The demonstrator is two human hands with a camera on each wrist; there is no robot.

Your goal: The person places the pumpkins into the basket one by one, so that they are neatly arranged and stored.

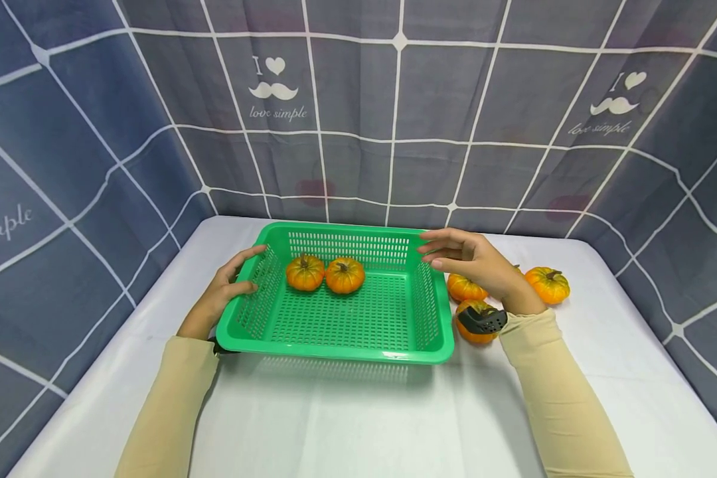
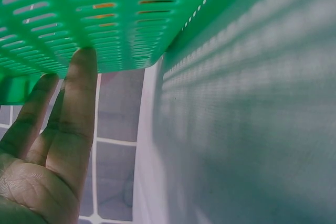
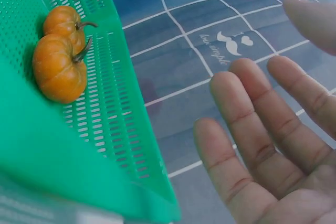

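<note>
A green plastic basket (image 1: 334, 357) with slotted walls sits in the middle of the head view. Two small orange pumpkins, a left one (image 1: 305, 273) and a right one (image 1: 344, 275), lie side by side inside it, towards the back left. My left hand (image 1: 226, 287) grips the basket's left rim, thumb over the edge. From the left wrist, its fingers (image 2: 76, 108) show against the outside of the slotted wall. Over the right rim hovers my right hand (image 1: 469, 260), fingers spread and holding nothing; the right wrist view shows its bare palm beside the basket.
Right of the basket, several more pumpkins rest on the white tablecloth (image 1: 358, 425): one near the rim (image 1: 467, 289), one partly under the black wrist strap (image 1: 482, 321), another farther right (image 1: 548, 285). A grey checked curtain (image 1: 358, 86) encloses the back and sides.
</note>
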